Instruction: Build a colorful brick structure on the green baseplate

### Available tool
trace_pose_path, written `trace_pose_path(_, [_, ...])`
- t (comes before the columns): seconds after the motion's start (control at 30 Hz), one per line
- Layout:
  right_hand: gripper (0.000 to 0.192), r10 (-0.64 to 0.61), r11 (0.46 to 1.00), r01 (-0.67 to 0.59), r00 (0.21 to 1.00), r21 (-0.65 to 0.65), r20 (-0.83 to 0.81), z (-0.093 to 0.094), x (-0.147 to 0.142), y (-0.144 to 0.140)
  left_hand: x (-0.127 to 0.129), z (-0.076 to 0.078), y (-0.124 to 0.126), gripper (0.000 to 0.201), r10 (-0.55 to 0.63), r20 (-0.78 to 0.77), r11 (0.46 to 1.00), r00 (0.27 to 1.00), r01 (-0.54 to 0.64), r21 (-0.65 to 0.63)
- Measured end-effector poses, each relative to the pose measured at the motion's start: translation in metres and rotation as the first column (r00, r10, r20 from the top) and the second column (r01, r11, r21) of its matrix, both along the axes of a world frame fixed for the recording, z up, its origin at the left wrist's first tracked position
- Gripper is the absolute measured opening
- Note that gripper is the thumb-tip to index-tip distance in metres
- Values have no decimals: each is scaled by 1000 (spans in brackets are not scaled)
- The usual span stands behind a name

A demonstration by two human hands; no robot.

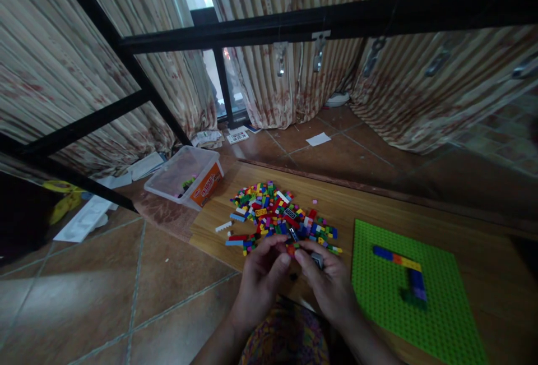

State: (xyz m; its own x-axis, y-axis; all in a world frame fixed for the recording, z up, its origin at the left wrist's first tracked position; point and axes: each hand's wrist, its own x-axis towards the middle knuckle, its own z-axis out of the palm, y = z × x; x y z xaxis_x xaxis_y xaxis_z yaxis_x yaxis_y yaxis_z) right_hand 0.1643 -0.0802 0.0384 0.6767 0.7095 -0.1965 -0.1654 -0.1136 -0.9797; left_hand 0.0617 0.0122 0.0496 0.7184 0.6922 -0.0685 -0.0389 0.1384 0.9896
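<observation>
I bring my left hand [267, 272] and right hand [325, 283] together in front of me, thumbs and fingers nearly closed, pinching a few small red bricks [291, 249] between the tips. A grey piece [317, 259] shows at my right fingers; I can't tell how it is held. The bricks are just over the near edge of the heap [269, 208] on the wooden desk [340, 199]. To my right lies a green baseplate [378, 309] bearing a bent row of bricks [397, 257]; a clear box [170, 171] sits beyond the heap, to the left.
</observation>
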Motion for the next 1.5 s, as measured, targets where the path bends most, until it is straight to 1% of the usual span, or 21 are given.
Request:
trace_pose_path(0.07, [29, 8, 1000, -4, 981, -21, 195, 0, 0, -2, 3, 2, -1, 31, -27, -19, 983, 999, 23, -182])
trace_pose_path(0.13, [26, 56, 998, -48, 934, -33, 352, -2, 1, -4, 6, 3, -1, 37, -91, -62, 948, 994, 68, -310])
trace_pose_path(0.2, [24, 113, 993, -108, 866, -37, 486, -4, 3, -5, 9, 4, 0, 43, -137, -105, 918, 985, 86, -387])
trace_pose_path(0.27, [24, 144, 988, -152, 795, -36, 589, -8, 5, -6, 11, 4, 0, 45, -145, -131, 898, 981, 75, -434])
trace_pose_path(0.33, [24, 129, 987, -158, 744, -14, 656, -11, 8, -6, 12, 5, 0, 44, -137, -125, 872, 983, 60, -486])
trace_pose_path(0.4, [23, 100, 988, -153, 713, 15, 694, -14, 10, -5, 14, 5, -1, 44, -123, -109, 838, 986, 44, -544])
trace_pose_path(0.5, [23, 79, 987, -155, 698, 42, 712, -17, 10, -4, 16, 6, -3, 43, -89, -114, 811, 989, 6, -585])
trace_pose_path(0.6, [23, 69, 992, -125, 723, 32, 687, -20, 8, -2, 18, 8, -4, 44, -68, -118, 796, 991, -18, -604])
trace_pose_path(0.77, [27, -7, 999, -14, 784, 29, 620, -27, 3, -1, 19, 6, -3, 47, -73, -61, 736, 995, 13, -677])
trace_pose_path(0.83, [27, -24, 999, 2, 797, 37, 603, -29, 2, -1, 19, 4, -2, 47, -74, -42, 712, 996, 23, -702])
trace_pose_path(0.9, [27, -12, 1000, -6, 804, 28, 594, -30, 3, -1, 19, 3, -2, 48, -71, -31, 700, 997, 28, -714])
trace_pose_path(1.03, [27, 50, 999, -49, 812, -18, 582, -33, 8, -1, 18, 1, -4, 48, -67, -22, 707, 998, 31, -707])
trace_pose_path(1.13, [29, 83, 997, -72, 822, -42, 564, -33, 10, -1, 17, -1, -4, 45, -77, -52, 743, 996, 23, -669])
trace_pose_path(1.23, [30, 84, 996, -76, 819, -38, 568, -30, 11, 0, 17, -2, -1, 43, -86, -98, 775, 991, 5, -632])
trace_pose_path(1.3, [29, 85, 996, -75, 807, -41, 584, -27, 12, 0, 17, -2, 1, 43, -97, -106, 772, 990, 7, -636])
trace_pose_path(1.4, [28, 115, 993, -96, 786, -64, 607, -22, 15, 2, 16, -1, 5, 43, -108, -80, 751, 991, 29, -660])
trace_pose_path(1.5, [29, 144, 989, -121, 774, -79, 617, -21, 18, 6, 16, 1, 7, 43, -89, -43, 727, 995, 36, -686])
